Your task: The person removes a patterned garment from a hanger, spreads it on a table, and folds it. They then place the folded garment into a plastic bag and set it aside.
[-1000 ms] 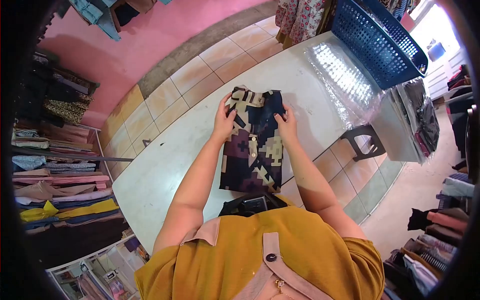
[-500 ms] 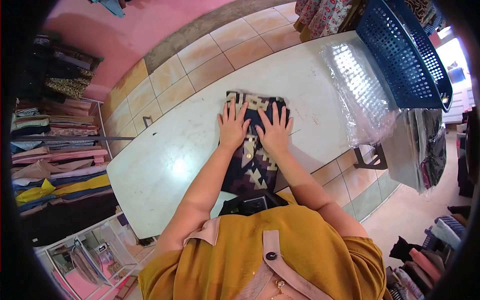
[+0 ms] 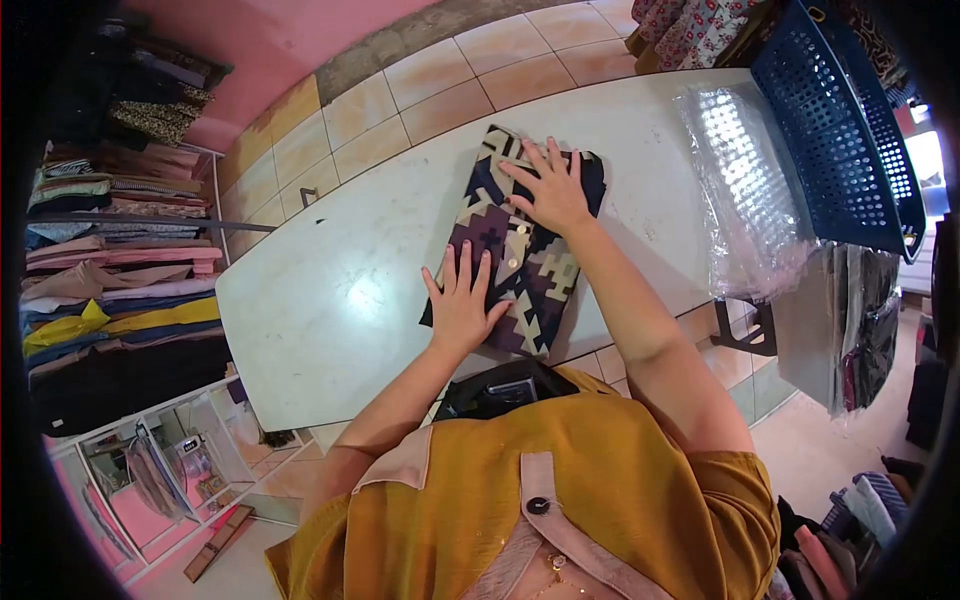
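- The left hand (image 3: 460,312) is laid palm down, nearer to the torso (image 3: 620,470), with the left fingers (image 3: 465,268) spread and pointed forward.
- The left thumb (image 3: 498,314) is turned inward, away from the left fingers.
- The left forearm (image 3: 395,393) is slanted inward from the lower left.
- The right hand (image 3: 555,192) is reached farther forward, palm down, with the right fingers (image 3: 556,160) fanned forward and leftward.
- The right thumb (image 3: 522,205) is stretched left.
- The right arm (image 3: 640,310) is extended, slightly bent at the elbow, its forearm angled inward.
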The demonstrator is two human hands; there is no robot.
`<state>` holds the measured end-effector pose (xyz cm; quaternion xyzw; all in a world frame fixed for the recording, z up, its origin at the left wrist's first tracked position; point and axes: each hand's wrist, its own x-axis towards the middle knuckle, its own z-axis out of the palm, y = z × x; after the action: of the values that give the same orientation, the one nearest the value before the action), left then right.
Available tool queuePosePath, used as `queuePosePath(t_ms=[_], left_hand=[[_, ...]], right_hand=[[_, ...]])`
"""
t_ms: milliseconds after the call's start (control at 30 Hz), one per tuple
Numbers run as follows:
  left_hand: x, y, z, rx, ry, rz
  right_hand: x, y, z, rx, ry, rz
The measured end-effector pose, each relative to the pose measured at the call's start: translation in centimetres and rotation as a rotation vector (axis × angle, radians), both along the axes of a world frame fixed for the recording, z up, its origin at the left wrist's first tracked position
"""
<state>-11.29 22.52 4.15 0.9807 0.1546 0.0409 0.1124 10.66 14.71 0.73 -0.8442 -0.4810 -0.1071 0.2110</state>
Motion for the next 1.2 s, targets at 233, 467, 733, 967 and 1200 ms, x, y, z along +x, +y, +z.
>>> queuePosePath(t_ms=[233, 467, 733, 967, 1200], left_hand=[[1.1, 5.8, -1.0, -0.054, -0.163, 0.411], [-3.8, 5.0, -5.1, -1.281, -0.404, 0.617], [-2.4, 5.6, -4.3, -1.499, -0.1, 0.599], [0.0, 5.1, -0.2, -2.031, -0.3, 0.733], [-0.9, 6.5, -2.9, -2.029, -0.159, 0.626]], right_hand=[[1.5, -0.6, -2.4, -0.102, 0.036, -0.431], [-1.3, -6.9, 0.2, -0.135, 0.359, -0.651], [-3.9, -15.0, 2.2, 0.507, 0.767, -0.696], [-12.6, -11.9, 1.8, 0.394, 2.147, -0.262], [-9.6, -10.0, -0.9, 1.524, 2.073, -0.534]])
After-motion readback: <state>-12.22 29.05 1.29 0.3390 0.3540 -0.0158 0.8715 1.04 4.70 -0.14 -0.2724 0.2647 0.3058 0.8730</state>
